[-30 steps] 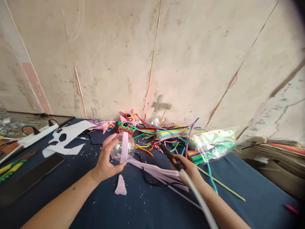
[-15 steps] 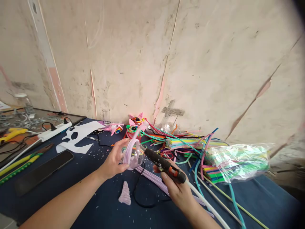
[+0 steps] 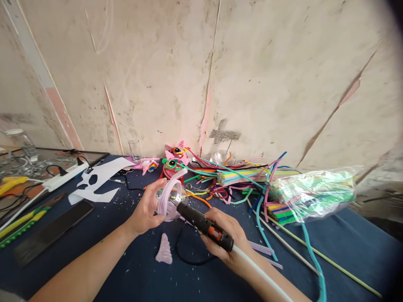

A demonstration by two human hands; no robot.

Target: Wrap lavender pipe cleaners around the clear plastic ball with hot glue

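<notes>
My left hand [image 3: 147, 209] grips a clear plastic ball [image 3: 180, 196] from its left side. Lilac pipe cleaners [image 3: 166, 197] curve over the ball, one loose end sticking up to the right. In my right hand [image 3: 225, 235] is a black hot glue gun [image 3: 204, 224], a long white glue stick [image 3: 258, 270] coming out of its back. The nozzle points up and left, at the ball's right side beside the pipe cleaners; whether it touches cannot be made out. A ridged lilac triangle [image 3: 164, 249] of pipe cleaner lies on the dark blue cloth below the ball.
Bundled coloured pipe cleaners [image 3: 245, 178] and a clear plastic bag [image 3: 317, 195] lie to the right. Pink-eared decorated figures [image 3: 174, 165] stand at the back. Leftward are cut white paper [image 3: 107, 178], a phone [image 3: 53, 230], green-yellow pliers [image 3: 30, 218] and a power strip [image 3: 64, 176].
The glue gun has shifted left and down, its nozzle now closer against the ball. My right hand has turned around its grip. The view has tilted slightly.
</notes>
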